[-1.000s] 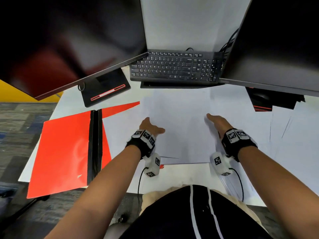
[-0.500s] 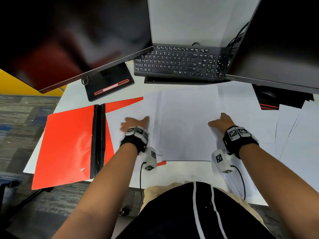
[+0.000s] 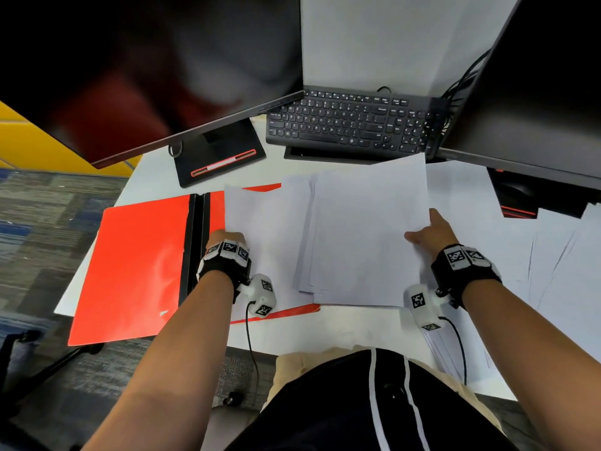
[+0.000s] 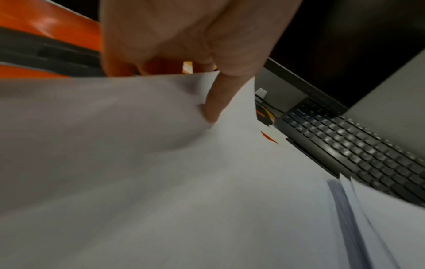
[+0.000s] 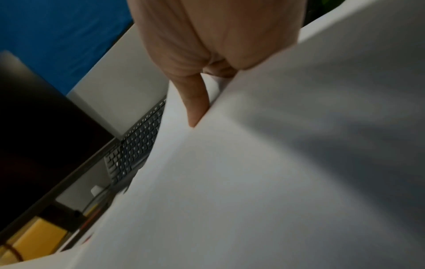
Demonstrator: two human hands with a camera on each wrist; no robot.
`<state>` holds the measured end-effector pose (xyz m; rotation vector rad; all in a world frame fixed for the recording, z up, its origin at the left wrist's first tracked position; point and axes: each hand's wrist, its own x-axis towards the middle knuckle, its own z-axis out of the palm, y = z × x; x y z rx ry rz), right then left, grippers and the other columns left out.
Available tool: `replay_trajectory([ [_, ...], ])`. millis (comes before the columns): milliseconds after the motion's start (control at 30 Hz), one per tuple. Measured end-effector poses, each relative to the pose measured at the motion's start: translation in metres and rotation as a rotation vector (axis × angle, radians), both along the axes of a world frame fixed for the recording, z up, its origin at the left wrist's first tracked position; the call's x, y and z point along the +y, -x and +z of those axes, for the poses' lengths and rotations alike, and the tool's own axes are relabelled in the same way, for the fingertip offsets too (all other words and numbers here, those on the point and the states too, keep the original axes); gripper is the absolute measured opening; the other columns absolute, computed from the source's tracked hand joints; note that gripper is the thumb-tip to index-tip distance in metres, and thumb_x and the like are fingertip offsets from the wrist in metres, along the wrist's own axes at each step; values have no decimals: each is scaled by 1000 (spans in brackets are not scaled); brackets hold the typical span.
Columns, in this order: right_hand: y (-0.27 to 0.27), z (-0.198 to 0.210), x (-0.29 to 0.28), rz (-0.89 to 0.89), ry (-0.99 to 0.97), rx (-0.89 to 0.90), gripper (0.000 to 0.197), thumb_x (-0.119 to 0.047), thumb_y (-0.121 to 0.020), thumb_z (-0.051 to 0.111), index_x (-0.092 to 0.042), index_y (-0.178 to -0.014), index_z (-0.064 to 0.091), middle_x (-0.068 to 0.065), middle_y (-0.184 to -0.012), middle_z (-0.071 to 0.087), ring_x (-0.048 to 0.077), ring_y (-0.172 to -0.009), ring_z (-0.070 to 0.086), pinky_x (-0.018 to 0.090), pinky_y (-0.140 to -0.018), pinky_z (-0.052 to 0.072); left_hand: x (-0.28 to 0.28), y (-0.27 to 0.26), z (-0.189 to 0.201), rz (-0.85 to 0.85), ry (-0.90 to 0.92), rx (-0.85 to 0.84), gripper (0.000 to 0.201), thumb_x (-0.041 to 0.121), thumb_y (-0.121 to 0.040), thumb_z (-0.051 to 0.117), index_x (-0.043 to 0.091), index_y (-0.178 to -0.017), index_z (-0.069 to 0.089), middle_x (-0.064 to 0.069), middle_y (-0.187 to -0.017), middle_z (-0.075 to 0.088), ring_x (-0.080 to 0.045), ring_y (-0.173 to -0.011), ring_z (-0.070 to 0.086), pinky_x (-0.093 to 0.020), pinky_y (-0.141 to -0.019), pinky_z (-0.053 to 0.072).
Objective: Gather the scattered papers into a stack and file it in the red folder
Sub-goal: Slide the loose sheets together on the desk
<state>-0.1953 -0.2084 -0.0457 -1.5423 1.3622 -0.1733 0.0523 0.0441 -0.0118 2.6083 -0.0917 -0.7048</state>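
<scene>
The red folder (image 3: pixel 130 265) lies open at the table's left, its black spine (image 3: pixel 194 249) running front to back. A single white sheet (image 3: pixel 263 236) covers the folder's right half. My left hand (image 3: pixel 224 237) pinches the sheet's left edge beside the spine, thumb (image 4: pixel 214 102) on top and fingers underneath. A loose stack of white papers (image 3: pixel 367 236) sits in the middle, overlapping that sheet. At the stack's right edge, my right hand (image 3: pixel 429 234) pinches with the thumb (image 5: pixel 195 103) on top, and the edge is raised off the table.
A black keyboard (image 3: pixel 348 125) lies just behind the papers, between two dark monitors (image 3: pixel 146 60) (image 3: pixel 536 76). The left monitor's base (image 3: pixel 218 154) stands behind the folder. More white sheets (image 3: pixel 553 255) are spread over the right of the table. The table's front edge (image 3: pixel 325 336) is near my body.
My left hand slid left to the sheet's edge by the folder spine and took hold of it. My right hand now pinches the stack's right edge, which has lifted.
</scene>
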Motion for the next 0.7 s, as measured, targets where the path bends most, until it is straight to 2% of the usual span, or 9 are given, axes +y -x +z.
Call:
replay_trajectory([
  [67, 6, 7, -4, -45, -38, -106, 51, 9, -80, 63, -9, -126, 49, 13, -116, 62, 28, -103, 59, 36, -93, 46, -8, -11, 0, 54, 43, 40, 30, 7, -93, 50, -1, -120, 58, -17, -122, 61, -34, -114, 59, -29, -86, 46],
  [133, 14, 15, -9, -69, -58, -164, 54, 11, -79, 63, -10, -127, 50, 12, -115, 62, 28, -103, 60, 38, -93, 48, -20, -15, -1, 69, 146, 58, 24, 6, -90, 55, -1, -113, 59, -16, -100, 65, -35, -102, 60, -28, -78, 41],
  [200, 23, 22, -15, -73, -60, -194, 55, 10, -80, 62, -12, -128, 50, 10, -114, 63, 27, -100, 60, 35, -87, 47, -32, -13, -2, 20, 141, 75, 5, 5, -89, 55, 7, -85, 56, -4, -70, 50, -28, -87, 53, -32, -77, 43],
  [233, 28, 24, -18, -73, -55, -202, 54, 9, -80, 62, -14, -128, 51, 8, -113, 63, 26, -99, 60, 32, -83, 46, -39, -12, -4, 8, 139, 82, 20, 5, -90, 54, 10, -72, 47, 0, -65, 42, -25, -85, 48, -33, -76, 44],
  [300, 35, 30, -22, -61, -49, -209, 53, 9, -80, 62, -16, -126, 52, 6, -110, 64, 25, -96, 60, 29, -76, 47, -50, -1, -3, -15, 161, 109, 36, 3, -91, 52, 14, -61, 36, 2, -62, 36, -22, -84, 44, -30, -69, 40],
  [400, 41, 28, -23, -48, -71, -200, 51, 12, -79, 61, -15, -121, 53, 9, -110, 65, 27, -98, 61, 34, -86, 47, -67, 13, -9, -72, 159, 148, 38, 9, -90, 57, 17, -60, 34, -3, -72, 47, -23, -82, 43, -28, -69, 37],
  [567, 45, 13, -23, -42, -43, -97, 45, 6, -80, 64, -13, -119, 53, 9, -109, 65, 27, -98, 61, 34, -87, 44, -88, 27, -24, -128, 137, 75, 20, 21, -83, 62, 25, -92, 45, -1, -93, 49, -20, -82, 46, -21, -60, 37],
  [633, 47, 7, -23, -61, -43, -38, 47, 5, -80, 64, -9, -123, 51, 10, -110, 63, 27, -99, 58, 33, -87, 43, -85, 33, -29, -241, 33, 36, 23, 15, -86, 48, 29, -102, 57, 4, -101, 59, -22, -92, 58, -24, -83, 47],
  [700, 48, 0, -23, -82, -50, -3, 48, 6, -79, 64, -6, -124, 51, 15, -112, 62, 29, -102, 58, 35, -89, 45, -87, 32, -23, -267, 20, 33, 43, 13, -89, 40, 25, -127, 56, 2, -133, 56, -26, -123, 54, -33, -104, 44],
])
